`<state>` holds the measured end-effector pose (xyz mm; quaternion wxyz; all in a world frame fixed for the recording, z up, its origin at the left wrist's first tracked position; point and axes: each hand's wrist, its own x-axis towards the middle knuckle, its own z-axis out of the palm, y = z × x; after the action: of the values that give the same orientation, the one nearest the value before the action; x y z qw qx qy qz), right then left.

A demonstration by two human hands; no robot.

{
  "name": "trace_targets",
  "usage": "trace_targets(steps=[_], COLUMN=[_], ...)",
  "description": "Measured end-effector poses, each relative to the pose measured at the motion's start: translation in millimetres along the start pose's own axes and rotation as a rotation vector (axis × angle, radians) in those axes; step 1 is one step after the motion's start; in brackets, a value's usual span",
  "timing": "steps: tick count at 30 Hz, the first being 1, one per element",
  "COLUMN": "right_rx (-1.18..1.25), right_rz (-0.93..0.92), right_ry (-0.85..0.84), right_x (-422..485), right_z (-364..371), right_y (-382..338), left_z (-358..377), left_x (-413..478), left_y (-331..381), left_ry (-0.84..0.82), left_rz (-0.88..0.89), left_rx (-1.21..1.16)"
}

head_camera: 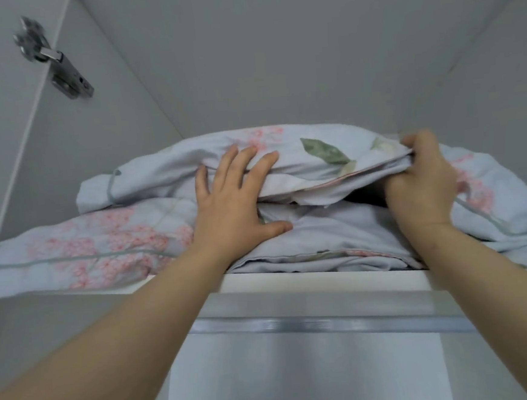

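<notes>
A pale blue quilt [315, 157] with pink blossoms and green leaves lies folded in layers on a high white wardrobe shelf [309, 280]. My left hand [234, 202] rests flat against the front of the pile, fingers spread over the upper fold and thumb on the lower layer. My right hand [421, 174] grips the edge of the upper fold at the right, fingers curled round the fabric and lifting it a little, so a dark gap shows beneath. Both forearms reach up from below.
The wardrobe's grey walls and ceiling [276, 56] close in above the bedding. A metal door hinge [55, 58] sits on the left panel. Part of the quilt [86, 245] hangs over the shelf's front edge at left. A metal rail [328, 322] runs below the shelf.
</notes>
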<state>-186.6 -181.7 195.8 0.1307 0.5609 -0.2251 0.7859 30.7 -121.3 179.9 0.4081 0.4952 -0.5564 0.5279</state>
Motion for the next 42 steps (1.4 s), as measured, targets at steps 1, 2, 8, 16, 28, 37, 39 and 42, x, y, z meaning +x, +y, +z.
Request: trace_targets(steps=[1, 2, 8, 16, 28, 37, 39, 42], right_rx=[0.063, 0.114, -0.039, -0.379, -0.580, -0.508, -0.475, -0.425], right_rz=[0.034, 0.065, -0.026, -0.302, -0.411, -0.405, -0.346, -0.188], right_ry=[0.058, 0.100, 0.037, -0.132, -0.477, -0.336, -0.268, -0.167], right_x=[-2.1, -3.9, -12.9, -27.2, -27.0, -5.8, 3.5, 19.0], right_z=[-4.0, -7.4, -8.5, -2.2, 33.6, 7.4, -3.4, -16.4], right_y=[1.4, 2.5, -1.9, -44.4, -55.1, -44.1, -32.5, -9.3], left_z=[-1.0, -1.6, -6.7, -0.7, -8.7, -14.4, -16.8, -17.5], left_x=[-1.2, -2.1, -3.1, -3.2, -13.4, -11.9, -15.0, -19.1], left_y=[-0.2, -1.2, -4.6, -9.3, -11.3, -11.3, -8.5, -6.6], left_ry=[0.069, 0.150, 0.272, 0.449, 0.398, 0.434, 0.491, 0.599], left_rz=[0.031, 0.047, -0.085, 0.037, -0.014, 0.037, 0.154, 0.268], left_rx=[0.034, 0.076, 0.169, 0.041, 0.058, 0.199, 0.193, 0.292])
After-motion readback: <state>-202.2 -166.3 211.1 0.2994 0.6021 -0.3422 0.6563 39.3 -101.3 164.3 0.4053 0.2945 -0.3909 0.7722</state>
